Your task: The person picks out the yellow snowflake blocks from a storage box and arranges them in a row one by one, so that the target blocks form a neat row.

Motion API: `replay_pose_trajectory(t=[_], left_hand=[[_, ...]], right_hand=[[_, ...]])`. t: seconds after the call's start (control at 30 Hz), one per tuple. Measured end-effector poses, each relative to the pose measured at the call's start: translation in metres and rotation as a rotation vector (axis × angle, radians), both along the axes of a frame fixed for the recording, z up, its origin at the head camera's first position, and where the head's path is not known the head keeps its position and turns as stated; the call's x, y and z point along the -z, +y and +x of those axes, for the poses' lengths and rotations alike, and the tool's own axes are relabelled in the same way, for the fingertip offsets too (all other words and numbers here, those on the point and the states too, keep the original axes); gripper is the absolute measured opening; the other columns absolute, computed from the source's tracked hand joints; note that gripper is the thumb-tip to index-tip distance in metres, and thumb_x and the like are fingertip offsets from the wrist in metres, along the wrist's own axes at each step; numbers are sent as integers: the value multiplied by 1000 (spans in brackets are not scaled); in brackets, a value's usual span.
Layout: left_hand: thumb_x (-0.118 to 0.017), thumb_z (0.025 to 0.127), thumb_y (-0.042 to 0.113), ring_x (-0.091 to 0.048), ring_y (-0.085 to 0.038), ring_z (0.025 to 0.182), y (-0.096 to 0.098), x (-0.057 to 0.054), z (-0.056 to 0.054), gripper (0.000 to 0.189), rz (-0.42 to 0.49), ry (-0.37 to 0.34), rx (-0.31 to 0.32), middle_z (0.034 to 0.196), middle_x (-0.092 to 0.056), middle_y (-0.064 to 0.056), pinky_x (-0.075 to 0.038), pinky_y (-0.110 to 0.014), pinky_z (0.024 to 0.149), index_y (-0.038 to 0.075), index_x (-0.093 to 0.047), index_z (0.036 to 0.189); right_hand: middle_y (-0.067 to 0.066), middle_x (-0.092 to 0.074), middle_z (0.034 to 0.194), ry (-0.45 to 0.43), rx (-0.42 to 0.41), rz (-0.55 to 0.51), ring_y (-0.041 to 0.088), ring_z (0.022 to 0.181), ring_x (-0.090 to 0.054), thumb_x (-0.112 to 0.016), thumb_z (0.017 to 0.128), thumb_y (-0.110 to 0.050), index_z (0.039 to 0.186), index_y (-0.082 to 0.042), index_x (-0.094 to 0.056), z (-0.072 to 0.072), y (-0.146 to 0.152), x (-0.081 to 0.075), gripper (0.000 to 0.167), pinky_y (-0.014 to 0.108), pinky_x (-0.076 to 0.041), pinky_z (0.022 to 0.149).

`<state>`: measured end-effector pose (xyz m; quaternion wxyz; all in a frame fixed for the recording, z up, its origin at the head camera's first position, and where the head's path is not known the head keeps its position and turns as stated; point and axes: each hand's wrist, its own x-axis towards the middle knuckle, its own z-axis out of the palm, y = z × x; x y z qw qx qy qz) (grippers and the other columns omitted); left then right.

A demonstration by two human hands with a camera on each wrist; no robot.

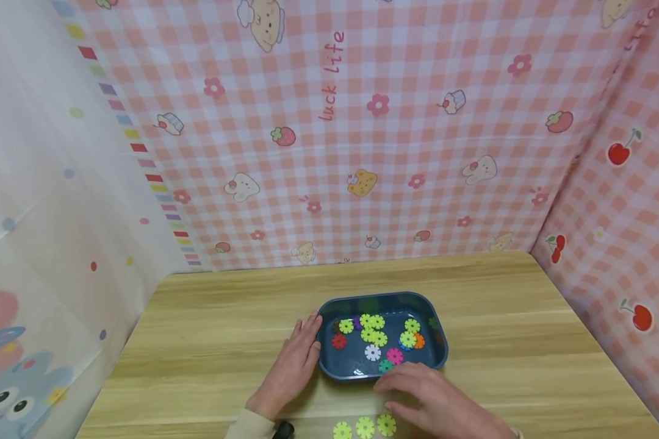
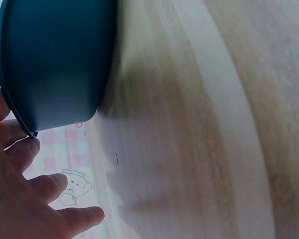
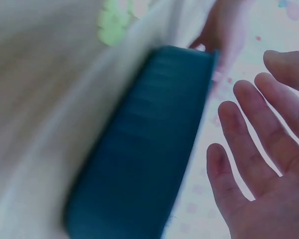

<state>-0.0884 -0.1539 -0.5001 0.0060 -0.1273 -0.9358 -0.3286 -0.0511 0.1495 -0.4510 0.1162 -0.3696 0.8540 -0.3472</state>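
Note:
A dark blue rectangular tray (image 1: 381, 379) stands on the table with several notched plastic snowflake discs inside. Yellow-green ones (image 1: 373, 329) are the most common; a red disc (image 1: 338, 341), a white disc (image 1: 372, 352) and a pink disc (image 1: 395, 356) lie there too. My left hand (image 1: 291, 364) rests its extended fingers against the tray's left end, touching the rim in the left wrist view. Over the tray's front edge hovers my right hand (image 1: 431, 396); in the right wrist view its fingers (image 3: 249, 134) are spread and loosely bent, holding nothing.
Three yellow-green discs (image 1: 365, 427) lie in a row on the wooden table (image 1: 208, 329), in front of the tray. A pink checked cloth (image 1: 329, 152) hangs behind the table, with cloth panels at both sides. A small black object (image 1: 284, 430) shows beside the left wrist.

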Motion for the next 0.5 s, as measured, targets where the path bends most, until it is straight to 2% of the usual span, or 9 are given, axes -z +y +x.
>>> replay_pose_trajectory(t=[0.07,0.17,0.27,0.37,0.5], left_hand=[[-44,112,22,-24,-44,153,0,1,0,51,-3,0,-4,168,-31,-9,-26,-76,113,7,-38,160],[-44,112,22,-25,-44,153,1,1,1,51,-11,2,-10,168,-31,-9,-26,-75,113,7,-38,160],[-44,112,22,-26,-44,153,1,1,1,51,-20,1,-16,168,-31,-9,-27,-75,113,8,-38,160],[-44,112,22,-26,-45,152,2,1,1,51,-24,7,-18,168,-32,-9,-28,-75,112,7,-39,160],[-44,112,22,-27,-45,152,2,1,0,51,-30,15,-21,168,-32,-9,-29,-76,112,7,-39,160]], right_hand=[[-18,-69,120,97,19,-43,7,111,-62,-64,103,-41,123,-28,-73,-2,-2,-4,25,37,-56,98],[-14,-71,115,277,30,-139,7,106,-65,-72,99,-29,117,-26,-76,-8,-5,-8,18,32,-58,92],[-10,-72,111,429,23,-237,8,101,-68,-80,92,-14,113,-21,-76,-16,-7,-11,22,27,-59,87],[-9,-73,110,472,25,-281,8,100,-69,-82,89,-11,113,-20,-76,-24,-8,-15,26,25,-59,85],[-10,-72,111,458,44,-276,9,100,-69,-81,90,-10,113,-20,-76,-33,-9,-22,26,30,-60,84]])
